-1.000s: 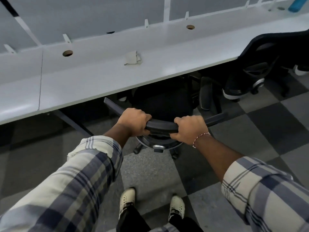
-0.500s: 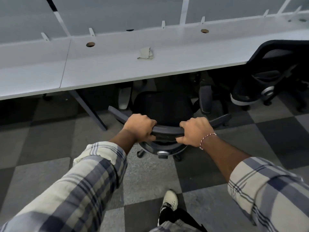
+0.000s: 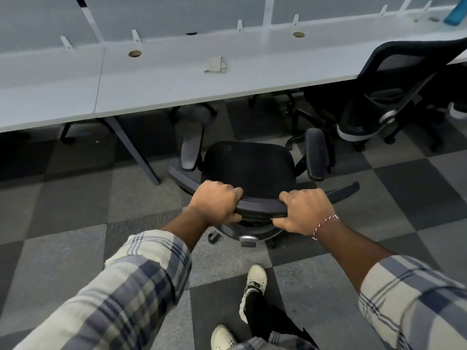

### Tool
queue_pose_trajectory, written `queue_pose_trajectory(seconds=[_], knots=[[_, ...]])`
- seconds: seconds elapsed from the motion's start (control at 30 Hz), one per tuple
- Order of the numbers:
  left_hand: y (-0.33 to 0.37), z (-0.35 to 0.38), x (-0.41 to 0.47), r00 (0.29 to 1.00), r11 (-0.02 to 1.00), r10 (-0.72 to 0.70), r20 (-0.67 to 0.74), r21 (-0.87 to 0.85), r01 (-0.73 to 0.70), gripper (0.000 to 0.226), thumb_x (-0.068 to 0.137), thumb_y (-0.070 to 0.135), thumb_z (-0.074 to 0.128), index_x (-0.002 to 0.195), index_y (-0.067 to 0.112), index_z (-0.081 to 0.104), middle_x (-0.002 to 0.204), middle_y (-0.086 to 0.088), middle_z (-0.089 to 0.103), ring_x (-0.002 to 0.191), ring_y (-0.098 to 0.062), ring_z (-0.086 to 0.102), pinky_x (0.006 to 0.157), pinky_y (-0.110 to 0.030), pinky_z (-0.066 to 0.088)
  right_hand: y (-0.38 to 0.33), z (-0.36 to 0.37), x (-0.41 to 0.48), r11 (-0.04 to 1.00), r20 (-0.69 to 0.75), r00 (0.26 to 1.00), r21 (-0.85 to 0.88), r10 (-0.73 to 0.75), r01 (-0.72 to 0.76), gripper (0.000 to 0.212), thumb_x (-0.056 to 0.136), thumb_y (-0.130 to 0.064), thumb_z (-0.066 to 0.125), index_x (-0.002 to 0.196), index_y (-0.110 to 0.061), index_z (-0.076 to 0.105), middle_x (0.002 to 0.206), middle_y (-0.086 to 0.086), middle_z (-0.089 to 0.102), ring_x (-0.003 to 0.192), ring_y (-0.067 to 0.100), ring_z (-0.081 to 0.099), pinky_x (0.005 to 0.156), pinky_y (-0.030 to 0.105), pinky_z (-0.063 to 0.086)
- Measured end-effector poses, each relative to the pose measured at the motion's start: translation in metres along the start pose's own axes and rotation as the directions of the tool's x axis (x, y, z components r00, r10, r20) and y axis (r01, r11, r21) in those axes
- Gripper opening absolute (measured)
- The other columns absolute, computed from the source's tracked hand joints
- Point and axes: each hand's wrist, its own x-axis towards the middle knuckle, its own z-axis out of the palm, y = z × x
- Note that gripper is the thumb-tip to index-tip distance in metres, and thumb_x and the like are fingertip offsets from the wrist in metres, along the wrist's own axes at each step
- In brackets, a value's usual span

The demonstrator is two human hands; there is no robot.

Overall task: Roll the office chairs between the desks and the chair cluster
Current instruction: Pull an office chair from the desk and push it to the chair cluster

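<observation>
A black office chair (image 3: 249, 164) stands on the carpet just in front of the white desk (image 3: 177, 82), its seat and both armrests clear of the desk edge. I hold the curved top of its backrest with both hands. My left hand (image 3: 214, 202) grips the rail left of centre. My right hand (image 3: 304, 210), with a thread bracelet at the wrist, grips it right of centre. A second black mesh-backed chair (image 3: 394, 89) is tucked against the desk at the right.
A crumpled cloth (image 3: 215, 64) lies on the desk top. A slanted desk leg (image 3: 134, 150) stands left of the chair. Chequered grey carpet tiles (image 3: 63, 203) cover the floor. My feet in white shoes (image 3: 254, 286) are behind the chair. A blue object (image 3: 454, 13) sits far right.
The chair has rolled back out from under the desk towards me; its seat and armrests now show fully. My hands keep the same grip on the backrest, and I have stepped back.
</observation>
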Motion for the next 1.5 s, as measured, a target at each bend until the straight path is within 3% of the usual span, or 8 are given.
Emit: queue_pose_trajectory(seconds=[0.23,0.33,0.43,0.67,0.77,1.0,1.33,1.5], knots=[[-0.028,-0.006,0.011,0.998,0.996,0.057,-0.026,-0.07,-0.059,0.037,0.081,0.06,0.057,0.097,0.026,0.054,0.089,0.007,0.058,0.078,-0.015,0.059,0.061,-0.031,0.04,0.012,-0.006,0.018,1.0,0.014,1.0,-0.017,-0.008,0.008,0.056,0.079,-0.074,0.049,0.103,-0.024,0.058,0.088,-0.005,0.065,0.083,0.019,0.065,0.063,0.031,0.033],[-0.049,-0.01,0.03,1.0,0.999,-0.001,-0.018,-0.05,0.0,0.039,0.078,0.067,0.053,0.085,0.029,0.049,0.082,0.01,0.057,0.073,-0.013,0.057,0.059,-0.03,0.035,0.027,-0.008,0.045,0.999,0.026,0.999,-0.019,-0.028,0.029,0.056,0.079,-0.074,0.049,0.103,-0.024,0.057,0.088,-0.006,0.064,0.083,0.019,0.064,0.064,0.031,0.032],[-0.06,-0.012,0.064,0.998,0.997,-0.067,-0.014,-0.03,0.067,0.034,0.078,0.062,0.057,0.081,0.029,0.048,0.078,0.011,0.056,0.071,-0.012,0.055,0.059,-0.03,0.031,0.051,-0.009,0.088,0.999,0.027,0.999,-0.016,-0.046,0.046,0.054,0.078,-0.073,0.05,0.104,-0.025,0.058,0.089,-0.006,0.065,0.084,0.019,0.064,0.065,0.032,0.034],[-0.102,-0.013,0.157,0.985,0.985,-0.173,-0.027,-0.015,0.172,0.036,0.081,0.061,0.058,0.081,0.026,0.047,0.081,0.007,0.062,0.078,-0.018,0.063,0.06,-0.03,0.029,0.118,-0.004,0.2,0.992,0.015,0.993,-0.027,-0.12,0.121,0.044,0.077,-0.071,0.052,0.088,-0.028,0.051,0.083,-0.008,0.062,0.079,0.017,0.062,0.065,0.031,0.036],[-0.123,-0.014,0.198,0.98,0.98,-0.199,-0.021,-0.007,0.199,0.037,0.081,0.061,0.058,0.087,0.025,0.054,0.087,0.004,0.066,0.082,-0.021,0.065,0.061,-0.03,0.03,0.146,0.002,0.25,0.987,-0.018,0.986,-0.003,-0.163,0.163,0.046,0.073,-0.069,0.056,0.086,-0.025,0.058,0.076,-0.005,0.062,0.073,0.02,0.063,0.063,0.031,0.037],[-0.162,-0.014,0.275,0.951,0.951,-0.308,-0.022,-0.007,0.308,0.037,0.081,0.059,0.06,0.092,0.023,0.058,0.088,0.004,0.067,0.083,-0.021,0.065,0.062,-0.03,0.03,0.195,-0.001,0.356,0.96,-0.016,0.96,-0.03,-0.279,0.279,0.047,0.075,-0.069,0.054,0.092,-0.026,0.058,0.083,-0.003,0.063,0.078,0.02,0.063,0.063,0.03,0.033],[-0.239,-0.01,0.318,0.929,0.928,-0.369,-0.015,-0.064,0.368,0.033,0.074,0.054,0.065,0.085,0.023,0.059,0.086,0.004,0.065,0.081,-0.022,0.062,0.071,-0.033,0.042,0.19,-0.001,0.446,0.96,-0.052,0.96,0.049,-0.275,0.277,0.043,0.072,-0.067,0.056,0.081,-0.025,0.049,0.074,-0.005,0.059,0.068,0.019,0.06,0.063,0.031,0.049],[-0.259,-0.002,0.304,0.919,0.916,-0.395,-0.004,-0.084,0.393,0.034,0.072,0.055,0.067,0.086,0.026,0.056,0.087,0.005,0.064,0.082,-0.021,0.06,0.075,-0.034,0.042,0.168,-0.007,0.453,0.951,-0.037,0.952,0.043,-0.303,0.305,0.047,0.075,-0.068,0.057,0.093,-0.025,0.055,0.086,-0.004,0.063,0.077,0.023,0.061,0.069,0.034,0.046]])
